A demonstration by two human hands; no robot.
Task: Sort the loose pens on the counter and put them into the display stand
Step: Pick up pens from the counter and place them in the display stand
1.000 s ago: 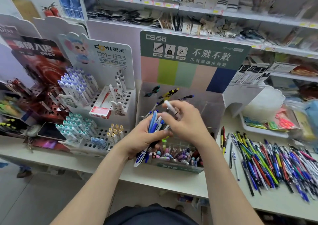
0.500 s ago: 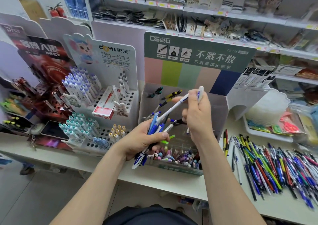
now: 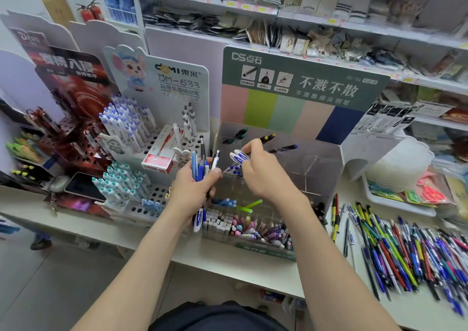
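There is one view, from a camera on the person's head. It looks forward and down at the counter (image 3: 222, 257). The display stand (image 3: 291, 113) is very near, in the middle. The shelves (image 3: 253, 4) fill the top. The pens (image 3: 405, 254) on the right look blurry, maybe because the lens is wide.

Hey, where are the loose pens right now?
In the head view, the loose pens lie on the counter at far right, right of the clear stand.
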